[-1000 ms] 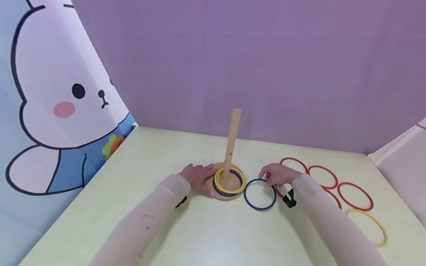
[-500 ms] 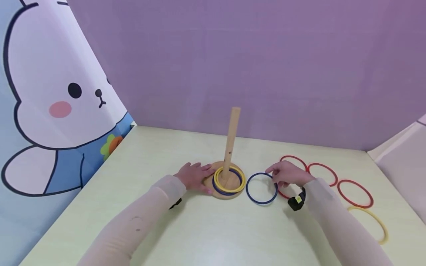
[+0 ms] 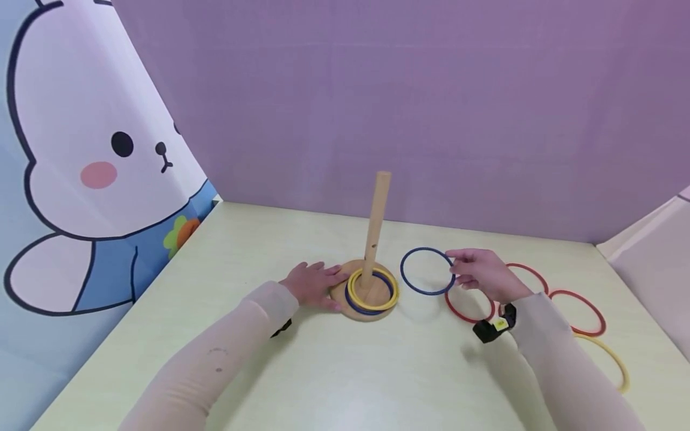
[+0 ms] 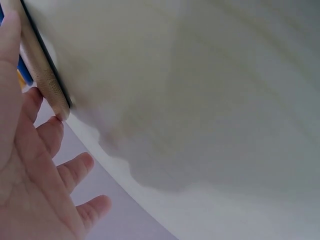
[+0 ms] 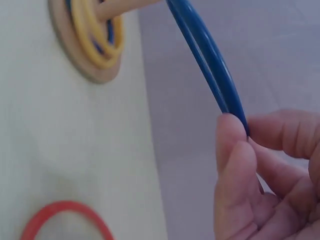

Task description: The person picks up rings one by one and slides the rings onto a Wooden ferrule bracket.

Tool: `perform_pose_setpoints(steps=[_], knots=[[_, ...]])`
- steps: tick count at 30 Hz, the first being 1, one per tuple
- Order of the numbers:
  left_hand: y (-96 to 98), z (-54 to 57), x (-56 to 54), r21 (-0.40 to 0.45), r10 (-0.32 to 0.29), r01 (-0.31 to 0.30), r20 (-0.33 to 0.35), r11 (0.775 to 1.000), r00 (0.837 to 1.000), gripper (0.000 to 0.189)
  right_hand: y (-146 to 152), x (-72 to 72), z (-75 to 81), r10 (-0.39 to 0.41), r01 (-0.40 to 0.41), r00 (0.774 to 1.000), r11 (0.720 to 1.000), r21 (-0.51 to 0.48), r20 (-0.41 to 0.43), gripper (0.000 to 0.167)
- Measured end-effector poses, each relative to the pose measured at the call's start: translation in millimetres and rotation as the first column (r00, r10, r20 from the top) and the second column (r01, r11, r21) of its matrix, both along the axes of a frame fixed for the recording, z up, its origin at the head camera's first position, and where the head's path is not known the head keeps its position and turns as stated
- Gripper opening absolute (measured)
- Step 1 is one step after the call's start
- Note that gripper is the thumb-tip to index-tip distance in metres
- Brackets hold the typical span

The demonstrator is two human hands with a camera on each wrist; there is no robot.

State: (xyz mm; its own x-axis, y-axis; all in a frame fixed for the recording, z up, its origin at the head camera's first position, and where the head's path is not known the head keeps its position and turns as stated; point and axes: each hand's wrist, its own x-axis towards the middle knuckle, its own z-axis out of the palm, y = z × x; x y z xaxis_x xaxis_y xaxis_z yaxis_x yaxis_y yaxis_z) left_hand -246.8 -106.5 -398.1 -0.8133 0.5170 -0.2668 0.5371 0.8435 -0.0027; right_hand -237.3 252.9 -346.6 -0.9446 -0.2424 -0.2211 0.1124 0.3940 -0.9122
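My right hand (image 3: 482, 272) pinches a blue ring (image 3: 429, 294) by its right side between thumb and fingers, and the ring hangs above the table. In the right wrist view the blue ring (image 5: 215, 62) rises from the fingertips. My left hand (image 3: 309, 287) rests with spread fingers at the left edge of the round wooden base (image 3: 337, 291). In the left wrist view, thumb and fingertips touch the edge of that base (image 4: 42, 70). An upright wooden peg (image 3: 377, 221) stands on the base. Yellow rings (image 3: 397, 291) and blue below them lie around its foot.
Several red rings (image 3: 470, 321) lie on the table right of the peg, one partly under my right hand. A yellow ring (image 3: 624, 371) lies nearest the right forearm. A purple cloth (image 3: 485, 120) hangs behind the table (image 3: 323, 383), with a cartoon-print sheet (image 3: 64, 179) at left.
My right hand has lifted the blue ring off the table, moving it up, away from me and slightly right. The left hand stays at the base.
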Motion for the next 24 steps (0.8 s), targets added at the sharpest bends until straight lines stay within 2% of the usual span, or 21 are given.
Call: perform_pose_setpoints(steps=[9, 13, 17, 24], knots=[[-0.4, 0.2, 4.3, 0.026, 0.004, -0.004, -0.002, 1.000, 1.000, 0.079, -3.8, 8.9, 33.1, -0.091, 0.093, 0.996, 0.982, -0.161, 0.020, 0.050], [-0.2, 1.3, 6.3, 0.033, 0.004, -0.004, 0.003, 0.999, 1.000, 0.078, -4.9, 12.3, 47.4, -0.110, 0.109, 0.994, 0.965, -0.237, 0.007, 0.038], [-0.3, 2.7, 7.0, 0.039, 0.001, -0.001, 0.012, 0.999, 1.000, 0.077, -6.6, 16.2, 63.4, -0.131, 0.131, 0.991, 0.933, -0.335, 0.024, 0.020], [-0.9, 3.2, 7.3, 0.040, 0.017, -0.019, 0.042, 0.999, 0.999, 0.079, -13.3, 18.2, 91.6, -0.158, 0.152, 0.987, 0.864, -0.479, 0.028, 0.019]])
